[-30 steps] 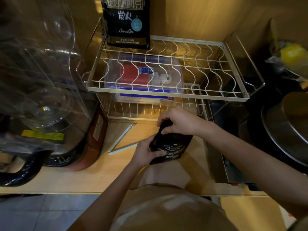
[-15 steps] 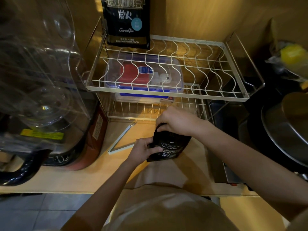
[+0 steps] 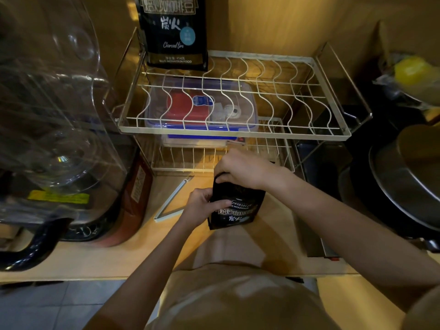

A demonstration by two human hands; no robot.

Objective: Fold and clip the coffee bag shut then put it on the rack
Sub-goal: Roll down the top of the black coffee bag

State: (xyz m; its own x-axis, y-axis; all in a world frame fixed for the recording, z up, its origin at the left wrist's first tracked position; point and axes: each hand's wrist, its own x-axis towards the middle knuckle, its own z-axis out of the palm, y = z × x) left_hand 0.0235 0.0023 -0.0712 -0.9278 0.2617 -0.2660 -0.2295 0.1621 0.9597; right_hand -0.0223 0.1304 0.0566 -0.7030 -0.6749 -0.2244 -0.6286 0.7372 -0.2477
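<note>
Gripping the coffee bag (image 3: 235,208) at its left edge, my left hand (image 3: 202,206) steadies it upright on the counter (image 3: 95,258); my right hand (image 3: 242,169) pinches the folded top. White clip (image 3: 172,202) lies just left. Rack (image 3: 238,134) beyond.

Home kitchen: dish rack (image 3: 238,134), pans (image 3: 404,186)

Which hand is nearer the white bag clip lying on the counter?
Left. The left hand holds the coffee bag's left side, just right of the white clip. The right hand grips the bag's top, farther right.
</note>
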